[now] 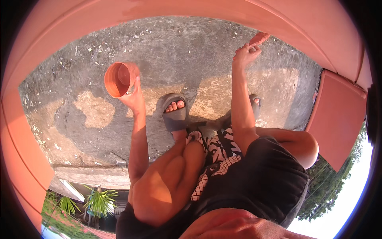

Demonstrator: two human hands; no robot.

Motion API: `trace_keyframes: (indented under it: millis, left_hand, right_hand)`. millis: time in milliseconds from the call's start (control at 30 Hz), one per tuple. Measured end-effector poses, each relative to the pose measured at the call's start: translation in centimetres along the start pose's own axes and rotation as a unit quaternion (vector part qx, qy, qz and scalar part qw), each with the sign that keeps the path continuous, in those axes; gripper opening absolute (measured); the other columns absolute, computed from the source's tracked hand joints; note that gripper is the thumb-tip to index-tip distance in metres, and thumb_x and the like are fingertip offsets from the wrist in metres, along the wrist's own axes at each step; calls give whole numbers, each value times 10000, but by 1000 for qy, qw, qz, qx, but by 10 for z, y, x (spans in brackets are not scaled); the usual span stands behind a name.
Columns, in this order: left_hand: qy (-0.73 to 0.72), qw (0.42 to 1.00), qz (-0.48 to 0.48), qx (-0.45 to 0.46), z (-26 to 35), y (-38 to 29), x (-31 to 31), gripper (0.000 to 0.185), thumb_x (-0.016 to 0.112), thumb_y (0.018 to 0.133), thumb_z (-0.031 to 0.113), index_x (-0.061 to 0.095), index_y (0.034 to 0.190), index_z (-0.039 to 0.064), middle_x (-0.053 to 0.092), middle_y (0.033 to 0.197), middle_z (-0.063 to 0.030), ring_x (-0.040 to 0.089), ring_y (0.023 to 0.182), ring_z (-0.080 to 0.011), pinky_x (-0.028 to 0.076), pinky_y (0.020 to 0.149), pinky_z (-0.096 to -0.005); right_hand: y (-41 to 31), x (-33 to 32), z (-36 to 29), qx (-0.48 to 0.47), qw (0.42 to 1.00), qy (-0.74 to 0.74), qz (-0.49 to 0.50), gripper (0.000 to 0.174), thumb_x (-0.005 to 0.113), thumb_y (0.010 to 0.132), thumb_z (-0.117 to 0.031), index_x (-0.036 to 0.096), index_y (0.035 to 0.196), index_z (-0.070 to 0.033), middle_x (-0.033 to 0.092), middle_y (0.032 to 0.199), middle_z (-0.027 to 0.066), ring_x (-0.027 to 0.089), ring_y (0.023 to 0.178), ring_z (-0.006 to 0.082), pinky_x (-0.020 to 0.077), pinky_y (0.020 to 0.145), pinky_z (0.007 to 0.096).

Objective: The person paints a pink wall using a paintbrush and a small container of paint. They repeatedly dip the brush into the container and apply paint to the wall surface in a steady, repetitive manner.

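Observation:
A round orange-red pot [121, 80], its mouth turned towards me and some smooth reddish content inside, is held in my left hand [133, 97], thumb along the outside. Farther out on the right, my right hand [247, 54] grips a flat coral-red tool [259, 38], which looks like a paintbrush coated in paint. Its far end meets the edge of a coral-coloured surface [226, 10] that curves across the top of the view; whether it presses on that surface, I cannot tell. Reddish smears show on the fingers of my right hand.
Rough, speckled concrete [170, 50] lies under my feet, in dark slides [175, 115]. Coral surfaces also stand at the left [24, 143] and right [337, 116]. A concrete ledge [92, 175] and spiky plants [101, 202] are at lower left, trees [323, 191] at lower right.

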State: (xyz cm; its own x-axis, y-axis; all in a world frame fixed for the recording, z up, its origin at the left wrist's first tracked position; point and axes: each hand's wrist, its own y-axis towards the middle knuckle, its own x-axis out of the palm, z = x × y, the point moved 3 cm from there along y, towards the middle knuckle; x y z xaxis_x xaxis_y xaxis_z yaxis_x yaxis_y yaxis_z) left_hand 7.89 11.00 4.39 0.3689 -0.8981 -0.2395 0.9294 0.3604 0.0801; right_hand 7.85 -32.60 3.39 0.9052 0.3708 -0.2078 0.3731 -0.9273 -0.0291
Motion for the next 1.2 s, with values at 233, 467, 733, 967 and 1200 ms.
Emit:
trace_keyframes:
  millis: [233,467,733,967,1200]
  left_hand:
    - [27,1000,-5,12,-6,2,-4,874,793,882,-33,244,1561,-1,386,1548,-214,486,1395,-317,594,1065,-410]
    - [20,999,34,10,-8,-4,-1,884,841,864,41,302,1564,-3,433,1555,-207,492,1408,-318,464,1134,-464]
    - [37,999,11,32,-5,-4,8,816,796,891,-20,295,1534,-48,447,1517,-233,542,1354,-316,557,1068,-434]
    - [50,998,-7,41,9,-1,17,825,803,890,-7,294,1538,-54,472,1504,-233,537,1364,-324,509,1113,-456]
    - [69,996,-34,34,12,-8,25,890,793,895,-11,213,1571,-32,405,1556,-236,498,1400,-337,474,1164,-495]
  right_hand:
    - [-109,114,9,-77,965,-86,-236,271,565,984,39,393,1166,-65,594,867,136,615,577,204,468,469,372]
    - [-147,123,-13,-148,917,-149,-339,289,634,952,11,611,1223,-89,678,830,133,684,734,266,528,699,419]
    - [49,-24,29,-101,969,-195,-112,277,687,918,8,668,1176,-88,678,801,75,617,682,153,483,628,360]
    - [95,-57,62,46,992,-24,113,271,675,883,16,551,1120,-26,620,863,132,596,726,200,488,677,389]
    - [-57,51,1,-72,979,-129,-137,253,594,942,35,564,1171,-68,666,817,125,645,711,249,511,679,433]
